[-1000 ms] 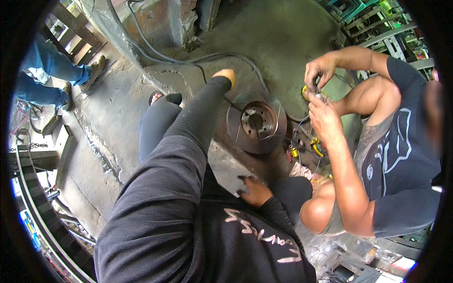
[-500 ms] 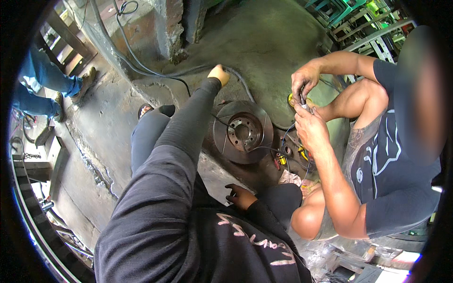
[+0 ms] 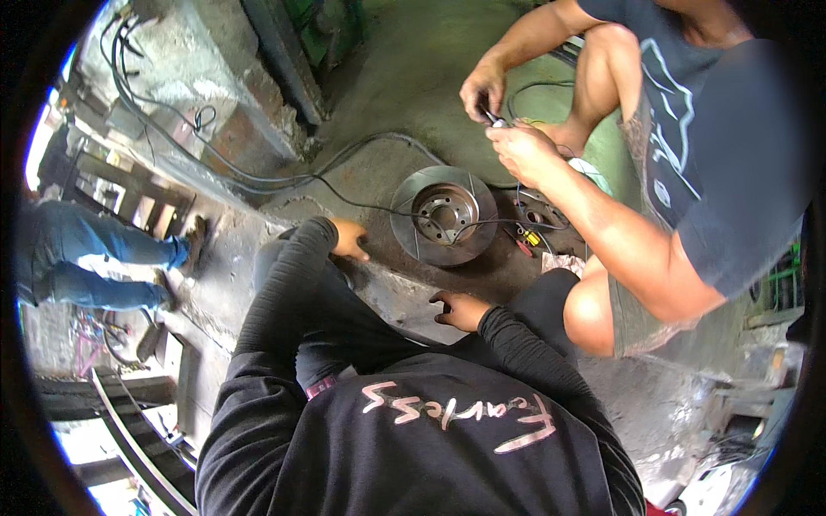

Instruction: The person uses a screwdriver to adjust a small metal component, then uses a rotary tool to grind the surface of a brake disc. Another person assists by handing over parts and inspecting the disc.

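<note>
My left hand (image 3: 349, 239) hangs near my left knee, its fingers loosely stretched and holding nothing. On the right, my right hand (image 3: 463, 311) rests beside my right leg with thumb and fingers apart. Beyond both hands a slotted brake disc (image 3: 404, 232) lies flat on the floor. A thin dark cable (image 3: 361, 205) runs across its middle. The co-worker squatting at the right holds a small metal piece (image 3: 497, 123) between both hands; its kind I cannot make out.
A smaller round metal part (image 3: 540, 206) lies right of the disc, near a yellow-handled tool (image 3: 532, 238) and a crumpled cloth or paper (image 3: 564, 263). Thick cables (image 3: 284, 182) run along the concrete base (image 3: 228, 86). Another person in jeans (image 3: 112, 245) stands at the left.
My left hand has come back from the cable beyond the disc toward my knee and has let go of it. The view has shifted. The co-worker still handles the small piece.
</note>
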Action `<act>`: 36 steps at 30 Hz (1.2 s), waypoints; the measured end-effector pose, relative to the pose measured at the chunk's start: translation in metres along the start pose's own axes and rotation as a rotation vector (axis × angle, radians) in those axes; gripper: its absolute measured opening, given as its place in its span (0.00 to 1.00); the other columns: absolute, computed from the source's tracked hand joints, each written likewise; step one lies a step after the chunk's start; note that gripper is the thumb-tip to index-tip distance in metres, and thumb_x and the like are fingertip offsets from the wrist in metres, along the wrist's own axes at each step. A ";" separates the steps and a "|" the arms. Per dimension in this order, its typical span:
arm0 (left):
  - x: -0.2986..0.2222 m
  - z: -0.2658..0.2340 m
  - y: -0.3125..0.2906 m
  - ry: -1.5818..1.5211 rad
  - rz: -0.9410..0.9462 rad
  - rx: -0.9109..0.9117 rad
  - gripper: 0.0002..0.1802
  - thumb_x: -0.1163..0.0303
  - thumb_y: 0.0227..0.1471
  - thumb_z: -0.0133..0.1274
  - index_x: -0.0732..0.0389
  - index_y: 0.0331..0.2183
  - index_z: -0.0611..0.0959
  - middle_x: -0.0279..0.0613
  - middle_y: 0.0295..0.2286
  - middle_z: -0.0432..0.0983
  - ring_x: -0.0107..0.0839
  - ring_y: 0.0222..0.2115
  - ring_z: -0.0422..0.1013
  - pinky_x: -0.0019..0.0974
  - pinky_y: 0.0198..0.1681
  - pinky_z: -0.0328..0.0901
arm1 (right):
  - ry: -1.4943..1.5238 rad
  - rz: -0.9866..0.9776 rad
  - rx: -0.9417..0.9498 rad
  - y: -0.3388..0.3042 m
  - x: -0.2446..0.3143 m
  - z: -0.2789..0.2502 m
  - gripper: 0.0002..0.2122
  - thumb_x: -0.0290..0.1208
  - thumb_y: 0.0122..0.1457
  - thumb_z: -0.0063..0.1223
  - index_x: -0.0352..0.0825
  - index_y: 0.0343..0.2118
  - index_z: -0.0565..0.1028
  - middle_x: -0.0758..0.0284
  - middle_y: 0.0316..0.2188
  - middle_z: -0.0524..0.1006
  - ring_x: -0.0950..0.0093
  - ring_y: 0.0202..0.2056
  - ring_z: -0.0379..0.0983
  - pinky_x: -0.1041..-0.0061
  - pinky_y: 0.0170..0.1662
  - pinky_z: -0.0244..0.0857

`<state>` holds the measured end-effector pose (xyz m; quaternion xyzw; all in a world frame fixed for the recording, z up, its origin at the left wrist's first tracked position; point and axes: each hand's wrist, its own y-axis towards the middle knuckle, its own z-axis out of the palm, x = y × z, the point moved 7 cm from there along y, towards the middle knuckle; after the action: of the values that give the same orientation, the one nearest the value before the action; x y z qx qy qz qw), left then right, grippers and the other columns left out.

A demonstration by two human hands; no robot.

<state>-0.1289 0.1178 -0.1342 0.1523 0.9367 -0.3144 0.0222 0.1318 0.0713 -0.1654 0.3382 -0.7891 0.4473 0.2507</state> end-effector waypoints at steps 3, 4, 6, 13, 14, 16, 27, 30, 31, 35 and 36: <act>-0.016 -0.029 0.008 -0.399 -0.117 -0.206 0.35 0.51 0.48 0.55 0.62 0.52 0.70 0.55 0.43 0.74 0.49 0.44 0.71 0.44 0.47 0.65 | -0.029 -0.094 -0.105 0.002 -0.003 0.003 0.26 0.39 0.52 0.55 0.33 0.53 0.67 0.51 0.43 0.75 0.55 0.46 0.72 0.62 0.50 0.64; -0.008 -0.035 0.010 -0.370 -0.234 -0.286 0.33 0.52 0.49 0.54 0.64 0.50 0.72 0.56 0.44 0.73 0.49 0.48 0.69 0.43 0.51 0.63 | -0.050 -0.070 -0.100 0.005 -0.007 0.002 0.26 0.39 0.52 0.54 0.33 0.53 0.68 0.49 0.46 0.73 0.54 0.49 0.69 0.62 0.53 0.62; -0.007 -0.025 0.013 -0.272 -0.239 -0.293 0.31 0.53 0.49 0.54 0.63 0.50 0.72 0.55 0.43 0.74 0.49 0.45 0.70 0.44 0.48 0.64 | -0.097 -0.096 -0.122 0.004 -0.005 0.001 0.26 0.38 0.52 0.54 0.33 0.53 0.68 0.49 0.47 0.73 0.54 0.50 0.69 0.62 0.53 0.62; -0.099 -0.073 -0.082 -0.613 0.076 -0.835 0.18 0.70 0.51 0.55 0.67 0.44 0.75 0.50 0.40 0.76 0.40 0.39 0.74 0.38 0.43 0.67 | -0.113 -0.087 -0.251 -0.032 0.000 -0.010 0.23 0.38 0.53 0.54 0.34 0.51 0.68 0.54 0.46 0.73 0.57 0.48 0.70 0.65 0.52 0.62; -0.100 -0.067 -0.107 -0.645 0.082 -0.956 0.18 0.70 0.48 0.57 0.65 0.41 0.77 0.51 0.36 0.75 0.45 0.37 0.74 0.39 0.41 0.67 | -0.099 -0.109 -0.280 -0.038 0.005 -0.012 0.23 0.38 0.53 0.54 0.34 0.51 0.69 0.54 0.46 0.74 0.57 0.48 0.70 0.65 0.51 0.63; -0.107 -0.049 -0.150 -0.469 0.020 -1.081 0.11 0.71 0.47 0.56 0.65 0.34 0.78 0.50 0.31 0.75 0.45 0.33 0.73 0.38 0.37 0.67 | -0.056 -0.153 -0.319 -0.049 0.018 -0.016 0.21 0.37 0.53 0.55 0.34 0.49 0.70 0.54 0.43 0.74 0.58 0.46 0.71 0.65 0.50 0.63; -0.101 0.193 -0.284 -1.557 -0.519 -0.160 0.16 0.65 0.53 0.55 0.68 0.39 0.80 0.35 0.27 0.77 0.26 0.27 0.73 0.30 0.30 0.68 | -0.139 -0.833 -0.023 -0.038 0.179 0.048 0.12 0.32 0.50 0.52 0.34 0.38 0.73 0.56 0.33 0.77 0.59 0.37 0.74 0.65 0.42 0.65; -0.118 0.168 -0.289 -1.164 -0.355 -0.279 0.10 0.76 0.49 0.55 0.70 0.36 0.81 0.38 0.29 0.79 0.22 0.30 0.72 0.28 0.35 0.67 | -0.100 -0.970 -0.009 -0.042 0.182 0.051 0.15 0.34 0.49 0.56 0.35 0.40 0.73 0.56 0.35 0.74 0.58 0.38 0.73 0.66 0.42 0.66; -0.115 0.180 -0.288 -1.161 -0.300 -0.381 0.10 0.79 0.48 0.55 0.70 0.36 0.81 0.38 0.30 0.79 0.23 0.31 0.72 0.29 0.36 0.67 | -0.082 -1.003 -0.010 -0.045 0.181 0.049 0.16 0.35 0.48 0.57 0.35 0.40 0.73 0.56 0.35 0.73 0.59 0.37 0.72 0.67 0.42 0.66; -0.112 0.203 -0.290 -1.614 -0.330 -0.586 0.13 0.78 0.49 0.54 0.74 0.38 0.79 0.41 0.34 0.79 0.24 0.33 0.72 0.30 0.39 0.68 | -0.004 -0.831 0.034 -0.036 0.158 0.046 0.25 0.40 0.40 0.63 0.37 0.44 0.73 0.56 0.35 0.72 0.59 0.39 0.71 0.65 0.45 0.65; -0.125 0.176 -0.291 -1.445 -0.378 -0.534 0.13 0.79 0.48 0.54 0.73 0.39 0.79 0.41 0.34 0.79 0.24 0.34 0.72 0.29 0.40 0.68 | -0.018 -0.880 -0.016 -0.037 0.155 0.045 0.27 0.40 0.40 0.63 0.38 0.46 0.72 0.56 0.35 0.72 0.59 0.40 0.71 0.65 0.45 0.64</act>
<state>-0.1064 -0.2411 -0.0879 -0.2617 0.7440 -0.0984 0.6068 0.0559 -0.0298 -0.0591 0.6439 -0.5755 0.2890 0.4131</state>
